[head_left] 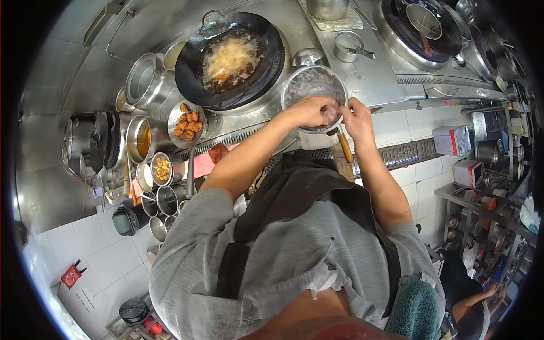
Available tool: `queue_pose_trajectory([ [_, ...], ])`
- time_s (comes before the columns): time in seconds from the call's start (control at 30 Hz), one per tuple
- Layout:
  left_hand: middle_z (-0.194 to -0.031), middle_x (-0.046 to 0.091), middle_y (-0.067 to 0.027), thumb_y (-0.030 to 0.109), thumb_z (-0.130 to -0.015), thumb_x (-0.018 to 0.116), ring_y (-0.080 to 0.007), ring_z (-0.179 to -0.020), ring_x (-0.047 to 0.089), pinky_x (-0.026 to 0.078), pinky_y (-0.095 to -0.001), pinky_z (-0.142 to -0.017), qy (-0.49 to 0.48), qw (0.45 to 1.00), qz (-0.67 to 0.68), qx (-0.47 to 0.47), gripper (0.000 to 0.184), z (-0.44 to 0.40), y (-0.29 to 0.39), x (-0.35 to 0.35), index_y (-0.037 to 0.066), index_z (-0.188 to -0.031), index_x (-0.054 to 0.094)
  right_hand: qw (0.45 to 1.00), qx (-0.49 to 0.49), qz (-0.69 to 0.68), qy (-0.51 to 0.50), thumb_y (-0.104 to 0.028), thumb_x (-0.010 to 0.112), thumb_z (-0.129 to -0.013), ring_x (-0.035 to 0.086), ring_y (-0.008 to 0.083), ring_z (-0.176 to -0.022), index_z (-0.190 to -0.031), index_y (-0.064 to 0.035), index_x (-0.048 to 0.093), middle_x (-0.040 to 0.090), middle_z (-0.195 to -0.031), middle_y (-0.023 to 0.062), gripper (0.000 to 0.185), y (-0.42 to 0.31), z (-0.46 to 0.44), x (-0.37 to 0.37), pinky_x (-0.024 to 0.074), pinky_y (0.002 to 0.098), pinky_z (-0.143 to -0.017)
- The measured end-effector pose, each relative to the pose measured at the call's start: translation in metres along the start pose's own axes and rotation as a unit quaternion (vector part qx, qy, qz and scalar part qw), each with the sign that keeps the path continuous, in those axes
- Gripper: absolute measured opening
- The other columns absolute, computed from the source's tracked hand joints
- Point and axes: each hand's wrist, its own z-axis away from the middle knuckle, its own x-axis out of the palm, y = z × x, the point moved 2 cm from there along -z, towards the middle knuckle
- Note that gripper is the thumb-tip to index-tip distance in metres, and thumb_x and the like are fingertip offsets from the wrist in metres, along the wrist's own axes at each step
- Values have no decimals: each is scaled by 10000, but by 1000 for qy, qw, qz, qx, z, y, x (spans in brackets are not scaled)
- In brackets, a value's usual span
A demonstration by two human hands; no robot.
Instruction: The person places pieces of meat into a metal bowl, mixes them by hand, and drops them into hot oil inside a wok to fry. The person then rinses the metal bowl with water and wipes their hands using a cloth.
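Note:
A metal bowl point(311, 85) with wet residue inside stands at the stove's front edge. Over its lower right part my left hand point(310, 111) is closed on a small pinkish piece that looks like raw meat. Just right of it, at the rim, my right hand point(357, 118) has its fingers pinched together; whether they hold the rim or the same piece is hidden. Behind and to the left, a black wok point(190, 71) holds bubbling oil with pale frothing food point(231, 59). Browned fried pieces point(188, 123) lie in a perforated ladle left of my left forearm.
Metal pots point(141, 79), a pot of orange liquid point(140, 139) and a bowl of nuts point(162, 169) stand at left. A wooden handle point(344, 147) sticks out below the bowl. A small pot point(348, 45) and a strainer point(424, 21) are behind right. Another person's arm point(470, 303) shows lower right.

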Motion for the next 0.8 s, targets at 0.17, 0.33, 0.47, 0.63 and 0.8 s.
queue_pose_trajectory([
  [0.17,-912,605,14,55,-746,635,-82,-795,542,460,-235,-651,-173,942,288,-27,328,-1,-9,-10,68,-1072,602,998,34,-45,6,-169,575,-744,538,257,-599,-721,45,507,540,-637,190,226,55,-27,8,432,392,-583],
  [0.33,-944,602,-4,56,-770,633,-70,-764,545,447,-185,-587,-103,905,406,-70,378,4,-18,-95,97,-1141,575,983,77,-164,17,-70,562,-787,413,88,-523,-647,-45,449,435,-592,-7,182,47,-33,-1,377,251,-479],
  [0.47,-1004,639,-48,-6,-807,594,-125,-773,596,479,-220,-602,64,939,301,-150,390,-9,-90,-175,63,-1189,556,966,102,-234,43,-79,578,-779,442,93,-542,-655,-21,469,474,-598,19,175,46,-23,-10,403,257,-492],
  [0.63,-1047,640,-132,160,-731,728,-231,-847,633,518,-313,-764,33,969,-103,-224,550,-65,-192,-227,109,-1245,539,953,127,-269,48,-66,564,-798,408,72,-539,-658,-49,452,448,-614,-9,180,54,-6,-17,354,232,-488],
  [0.8,-1088,601,-211,90,-712,623,-344,-1091,556,460,-403,-929,190,856,-436,-203,517,-67,-129,-290,127,-1223,561,953,120,-278,27,-62,551,-806,365,62,-523,-668,-66,458,438,-609,-21,166,74,7,-40,299,237,-478],
])
